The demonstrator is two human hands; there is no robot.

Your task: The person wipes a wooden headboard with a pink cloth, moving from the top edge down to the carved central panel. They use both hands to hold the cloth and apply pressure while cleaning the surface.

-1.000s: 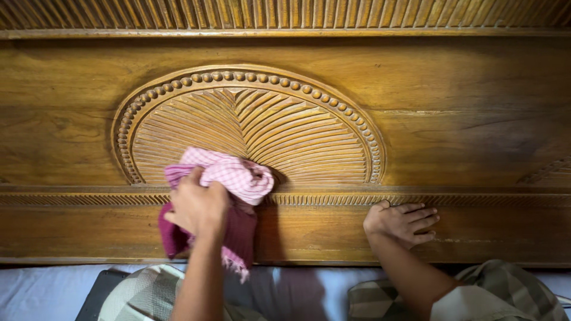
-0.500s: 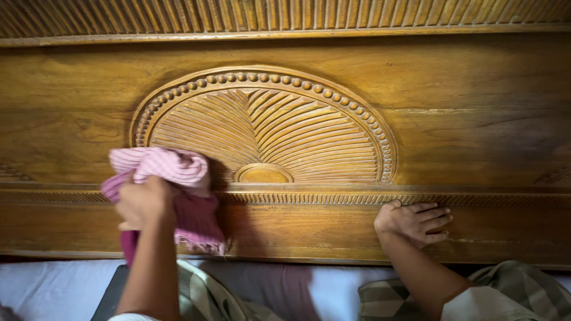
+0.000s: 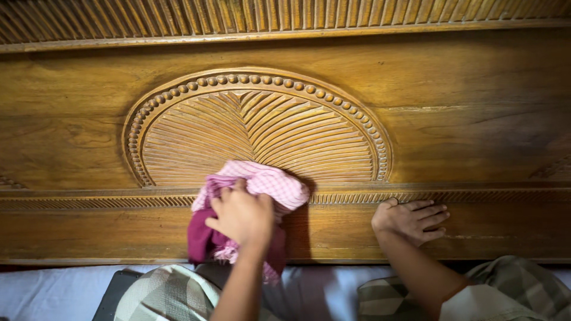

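My left hand (image 3: 241, 215) grips a bunched pink checked cloth (image 3: 267, 184) with a dark maroon part hanging below. The cloth presses against the lower middle of a carved fan-shaped panel (image 3: 256, 128) with a beaded rim, on a big wooden headboard (image 3: 464, 125). It covers the small half-round boss at the foot of the fan. My right hand (image 3: 410, 220) lies flat, fingers apart, on the headboard's plain lower rail, to the right of the fan and holding nothing.
A ribbed moulding strip (image 3: 476, 196) runs across under the fan. Fluted carving (image 3: 297, 15) lines the top edge. Below the headboard lie a white sheet (image 3: 47, 291), a dark flat object (image 3: 110, 294) and my knees in checked fabric (image 3: 160, 294).
My left hand swept the cloth from the fan's base to its left edge, then back right to the base. My right hand stayed in place on the rail.
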